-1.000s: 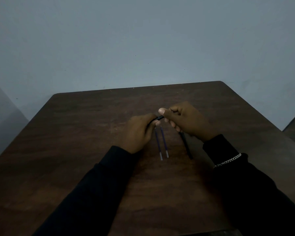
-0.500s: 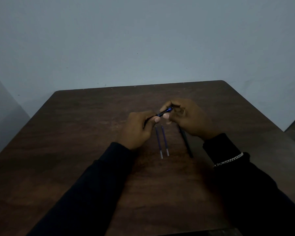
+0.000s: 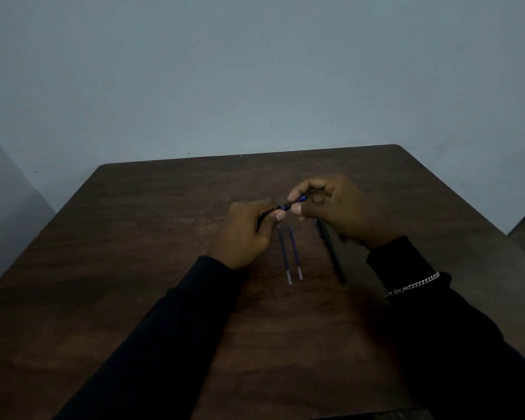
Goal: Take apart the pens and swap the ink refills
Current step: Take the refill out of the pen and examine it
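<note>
Both hands hold one dark pen with a blue section [image 3: 291, 203] above the middle of the table. My left hand [image 3: 246, 233] grips its left end, mostly hidden in the fist. My right hand [image 3: 337, 209] pinches the blue end between thumb and fingers. Two thin blue ink refills [image 3: 289, 254] lie side by side on the table just below the hands, their pale ends toward me. A black pen body [image 3: 331, 251] lies to the right of the refills, its far end under my right hand.
The dark wooden table [image 3: 134, 268] stands against a plain grey wall. Its far edge and right corner are in view. A silver chain bracelet [image 3: 412, 286] sits on my right wrist over a black sleeve.
Both hands have risen slightly off the table and the right hand has shifted its grip, so the pen's blue section shows between the two hands. The refills and black pen body have not moved.
</note>
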`<state>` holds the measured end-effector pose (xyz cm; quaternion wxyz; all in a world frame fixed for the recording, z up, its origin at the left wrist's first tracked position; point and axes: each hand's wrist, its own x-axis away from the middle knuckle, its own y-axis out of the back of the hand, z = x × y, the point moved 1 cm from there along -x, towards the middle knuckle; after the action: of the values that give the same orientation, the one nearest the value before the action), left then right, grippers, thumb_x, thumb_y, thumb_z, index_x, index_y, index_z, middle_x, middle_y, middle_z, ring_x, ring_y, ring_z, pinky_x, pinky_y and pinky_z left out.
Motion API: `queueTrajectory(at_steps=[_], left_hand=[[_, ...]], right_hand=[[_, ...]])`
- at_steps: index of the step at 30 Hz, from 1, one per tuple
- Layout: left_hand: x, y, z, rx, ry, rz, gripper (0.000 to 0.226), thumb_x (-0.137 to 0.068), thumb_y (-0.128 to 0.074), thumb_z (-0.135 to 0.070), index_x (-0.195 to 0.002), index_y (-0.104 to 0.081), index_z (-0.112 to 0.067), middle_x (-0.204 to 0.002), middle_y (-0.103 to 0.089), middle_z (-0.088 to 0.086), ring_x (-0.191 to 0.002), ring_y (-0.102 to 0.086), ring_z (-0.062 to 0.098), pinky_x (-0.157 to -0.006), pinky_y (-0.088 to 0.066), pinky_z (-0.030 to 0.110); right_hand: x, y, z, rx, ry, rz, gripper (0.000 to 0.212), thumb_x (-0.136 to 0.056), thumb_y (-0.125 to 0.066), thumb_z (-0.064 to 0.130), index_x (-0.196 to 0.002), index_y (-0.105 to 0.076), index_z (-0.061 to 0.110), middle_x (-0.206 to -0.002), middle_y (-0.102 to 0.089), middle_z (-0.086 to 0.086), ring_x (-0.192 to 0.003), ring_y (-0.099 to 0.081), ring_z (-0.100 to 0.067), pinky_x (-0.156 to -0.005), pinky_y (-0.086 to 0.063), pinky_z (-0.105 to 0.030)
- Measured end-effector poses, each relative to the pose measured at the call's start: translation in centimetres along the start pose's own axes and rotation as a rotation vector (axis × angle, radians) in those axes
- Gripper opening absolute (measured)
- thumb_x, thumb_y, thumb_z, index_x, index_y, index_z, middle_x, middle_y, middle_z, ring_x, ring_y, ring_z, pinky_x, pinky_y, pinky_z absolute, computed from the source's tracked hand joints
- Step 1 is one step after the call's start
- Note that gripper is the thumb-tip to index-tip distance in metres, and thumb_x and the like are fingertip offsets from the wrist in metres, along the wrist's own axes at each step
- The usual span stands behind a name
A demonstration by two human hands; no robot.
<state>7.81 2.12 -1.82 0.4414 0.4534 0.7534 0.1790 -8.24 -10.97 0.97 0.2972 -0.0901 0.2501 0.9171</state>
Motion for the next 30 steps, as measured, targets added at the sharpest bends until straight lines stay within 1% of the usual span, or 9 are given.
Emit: queueTrajectory(at_steps=[4,6,9,12,17,21,23,26,30], left_hand=[[0.03,-0.01,-0.17,0.015,-0.007,0.008,0.023,-0.107,-0.059,-0.022,-0.089,-0.072,-0.014,-0.062,-0.052,-0.018,-0.059,-0.053,-0.001,-0.052,-0.034,0.011],[0.06,-0.01,-0.15,0.015,-0.014,0.003,0.025,-0.107,-0.059,-0.022,-0.088,-0.072,-0.011,-0.062,-0.054,-0.014,-0.056,-0.051,0.003,-0.051,-0.031,0.013],[0.04,-0.03,0.07,0.003,-0.021,-0.008,0.026,-0.107,-0.060,-0.021,-0.087,-0.072,-0.009,-0.062,-0.057,-0.006,-0.051,-0.045,0.004,-0.050,-0.028,0.014],[0.05,-0.19,-0.02,-0.011,-0.030,-0.004,0.026,-0.106,-0.060,-0.021,-0.085,-0.071,-0.010,-0.062,-0.056,-0.007,-0.051,-0.047,0.004,-0.050,-0.029,0.014],[0.03,-0.06,0.05,-0.013,-0.021,-0.009,0.025,-0.106,-0.061,-0.019,-0.087,-0.073,-0.008,-0.063,-0.057,-0.008,-0.057,-0.052,0.004,-0.051,-0.030,0.013],[0.05,-0.04,-0.28,-0.013,-0.027,-0.007,0.023,-0.106,-0.061,-0.018,-0.088,-0.072,-0.010,-0.061,-0.049,-0.019,-0.058,-0.053,-0.001,-0.051,-0.032,0.012],[0.06,0.03,-0.45,-0.008,-0.028,-0.011,0.023,-0.106,-0.061,-0.018,-0.088,-0.073,-0.012,-0.061,-0.049,-0.020,-0.058,-0.054,-0.001,-0.052,-0.033,0.011],[0.08,0.07,-0.37,-0.009,-0.035,-0.017,0.026,-0.107,-0.060,-0.019,-0.086,-0.072,-0.009,-0.060,-0.050,-0.016,-0.056,-0.052,0.001,-0.051,-0.033,0.011],[0.08,-0.13,-0.28,-0.016,-0.039,-0.018,0.028,-0.107,-0.060,-0.022,-0.086,-0.072,-0.008,-0.062,-0.057,-0.007,-0.054,-0.050,0.003,-0.051,-0.031,0.010]], right_hand=[[0.03,0.03,0.07,-0.017,0.007,0.033,0.029,-0.087,-0.074,-0.003,-0.112,-0.073,0.012,-0.113,-0.073,-0.006,-0.102,-0.073,-0.019,-0.087,-0.061,-0.033],[0.02,-0.13,0.21,-0.085,-0.060,-0.004,0.026,-0.091,-0.077,0.012,-0.116,-0.071,0.013,-0.107,-0.073,-0.009,-0.087,-0.075,-0.016,-0.071,-0.061,-0.027],[0.00,-0.37,0.31,0.031,-0.080,-0.064,0.026,-0.095,-0.073,0.036,-0.096,-0.076,0.010,-0.077,-0.075,-0.009,-0.059,-0.070,-0.016,-0.054,-0.056,-0.026],[0.02,-0.23,0.11,0.067,-0.048,-0.053,0.026,-0.097,-0.071,0.031,-0.083,-0.076,0.010,-0.067,-0.073,-0.005,-0.052,-0.067,-0.012,-0.051,-0.054,-0.023],[0.03,-0.07,0.15,-0.014,-0.022,0.011,0.006,-0.094,-0.073,0.006,-0.099,-0.075,0.005,-0.084,-0.078,-0.006,-0.072,-0.074,-0.015,-0.068,-0.059,-0.025],[0.06,0.10,0.38,0.066,0.033,0.057,0.026,-0.086,-0.071,-0.008,-0.100,-0.074,0.014,-0.109,-0.073,-0.007,-0.104,-0.072,-0.020,-0.093,-0.058,-0.033],[0.09,0.05,0.35,0.013,0.002,0.058,0.033,-0.086,-0.071,-0.006,-0.111,-0.072,0.015,-0.116,-0.071,-0.007,-0.107,-0.072,-0.016,-0.089,-0.059,-0.030],[0.07,-0.25,0.42,-0.071,-0.078,-0.018,0.013,-0.096,-0.073,0.019,-0.107,-0.073,0.012,-0.098,-0.073,-0.015,-0.079,-0.074,-0.018,-0.066,-0.060,-0.027],[-0.02,-0.17,0.03,0.040,-0.068,-0.036,0.029,-0.099,-0.068,0.032,-0.082,-0.074,0.009,-0.069,-0.074,-0.008,-0.054,-0.069,-0.016,-0.052,-0.055,-0.025]])
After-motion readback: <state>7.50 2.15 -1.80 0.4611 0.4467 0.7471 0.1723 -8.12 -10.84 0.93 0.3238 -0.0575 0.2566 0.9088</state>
